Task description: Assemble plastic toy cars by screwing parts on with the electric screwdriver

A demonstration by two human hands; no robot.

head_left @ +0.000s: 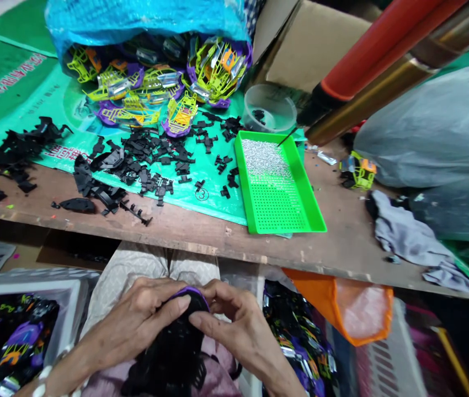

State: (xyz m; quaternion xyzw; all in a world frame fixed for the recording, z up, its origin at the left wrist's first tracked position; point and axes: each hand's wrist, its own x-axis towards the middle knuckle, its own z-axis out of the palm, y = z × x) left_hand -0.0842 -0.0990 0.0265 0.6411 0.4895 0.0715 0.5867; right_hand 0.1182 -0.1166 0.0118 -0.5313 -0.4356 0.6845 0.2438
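Note:
Over my lap, a black toy car body with a purple edge [174, 347] is held between both hands. My left hand [152, 309] grips its upper end from the left, thumb pressed on the black plastic. From the right, my right hand [234, 317] pinches the same end, its thumb close to the left thumb. The fingers behind the piece are hidden. On the table edge in front lie loose black plastic parts [112, 165]. A green tray [315, 215] of small silvery pins, seated partly in rows of holes, stands ahead to the right.
Yellow-and-purple car shells [135, 110] spill from a blue bag [147, 22]. A clear tub [270, 107] stands behind the tray. A red-and-brass screwdriver-like tool [383, 49] hangs at upper right. Crates of car pieces flank my lap, including a white crate [67, 298] at left.

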